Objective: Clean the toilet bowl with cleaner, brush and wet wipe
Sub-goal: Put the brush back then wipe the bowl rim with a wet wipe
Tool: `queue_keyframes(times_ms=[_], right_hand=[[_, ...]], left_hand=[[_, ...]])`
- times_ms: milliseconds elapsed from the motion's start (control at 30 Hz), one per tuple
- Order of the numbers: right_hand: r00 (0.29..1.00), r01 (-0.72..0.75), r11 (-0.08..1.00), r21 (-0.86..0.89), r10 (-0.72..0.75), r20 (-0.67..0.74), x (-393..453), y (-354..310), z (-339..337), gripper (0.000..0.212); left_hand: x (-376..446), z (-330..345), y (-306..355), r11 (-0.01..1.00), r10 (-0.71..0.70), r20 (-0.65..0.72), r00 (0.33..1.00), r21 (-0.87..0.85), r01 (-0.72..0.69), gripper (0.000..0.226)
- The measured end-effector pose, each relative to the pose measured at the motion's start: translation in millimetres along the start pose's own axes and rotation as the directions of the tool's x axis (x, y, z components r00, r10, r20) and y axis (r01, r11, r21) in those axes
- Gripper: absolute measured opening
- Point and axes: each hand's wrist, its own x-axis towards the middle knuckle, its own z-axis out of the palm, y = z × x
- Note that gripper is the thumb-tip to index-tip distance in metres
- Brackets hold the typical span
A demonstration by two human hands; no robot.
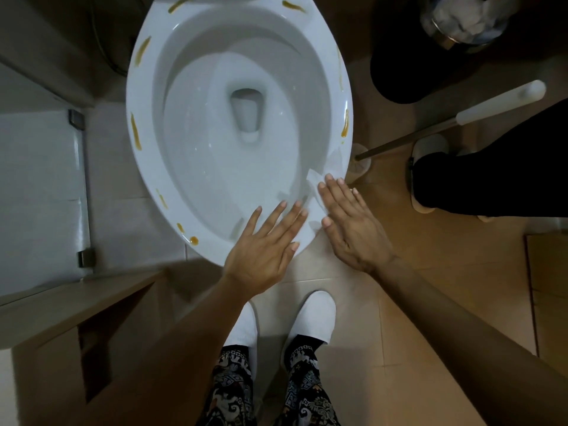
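Both the left hand [261,256] and right hand [347,222] lie flat-fingered, gripping nothing; the right presses a thin white wet wipe [316,182] onto the glossy white ceramic toilet bowl [147,167] rim. Unpinched, the wipe could slide into the bowl, and the yellow-brown streaks [135,133] may merely smear.

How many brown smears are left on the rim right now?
8 brown smears show on the toilet rim: two at the back, two on the left side, two on the right, two front-left. The hands may hide more.
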Motion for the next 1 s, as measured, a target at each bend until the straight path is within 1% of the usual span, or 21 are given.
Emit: queue_keyframes(times_ms=[167, 300, 433, 500, 567, 667, 733, 900, 1000], right_hand=[[0.997, -0.074, 0.991, 0.114, 0.077, -0.027, 20, 3, -9, 0.063], [0.997, -0.073, 0.984, 0.162, 0.077, -0.018, 11, -4, -8, 0.061], [1.0, -0.011, 0.996, 0.093, 0.009, 0.022, -1, -8, -9, 0.066], [0.999, 0.025, 0.999, 0.03, -0.026, 0.035, 1, -1, -14, 0.061], [0.999, 0.031, 0.999, -0.034, -0.03, 0.026, 14, 12, -20, 0.055], [0.999, 0.037, 0.996, -0.085, -0.036, 0.02, 37, 29, -28, 0.054], [0.998, 0.062, 0.994, -0.093, -0.06, 0.016, 43, 33, -28, 0.055], [0.998, 0.059, 0.998, -0.027, -0.059, 0.001, 21, 17, -17, 0.055], [0.99, 0.128, 0.991, -0.038, -0.126, 0.057, 3, 6, -6, 0.054]], left_hand=[[-1, -2, -2, 0.995, 0.09, 0.016, 0.996, 0.032, -0.09, 0.054], [-1, -2, -2, 0.996, 0.077, 0.019, 0.997, 0.032, -0.077, 0.053], [-1, -2, -1, 0.998, 0.064, 0.035, 0.997, 0.013, -0.065, 0.054], [0, -3, -1, 0.998, 0.059, 0.042, 0.997, 0.002, -0.059, 0.054], [-1, -4, -1, 0.999, 0.051, 0.05, 0.997, -0.004, -0.051, 0.054], [0, -4, -1, 0.999, 0.048, 0.055, 0.997, -0.014, -0.047, 0.054], [0, -3, -1, 0.999, 0.049, 0.06, 0.997, -0.026, -0.048, 0.054], [0, -3, -1, 0.999, 0.044, 0.057, 0.997, -0.024, -0.043, 0.054], [1, -2, -1, 0.999, 0.047, 0.06, 0.997, -0.029, -0.045, 0.054]])
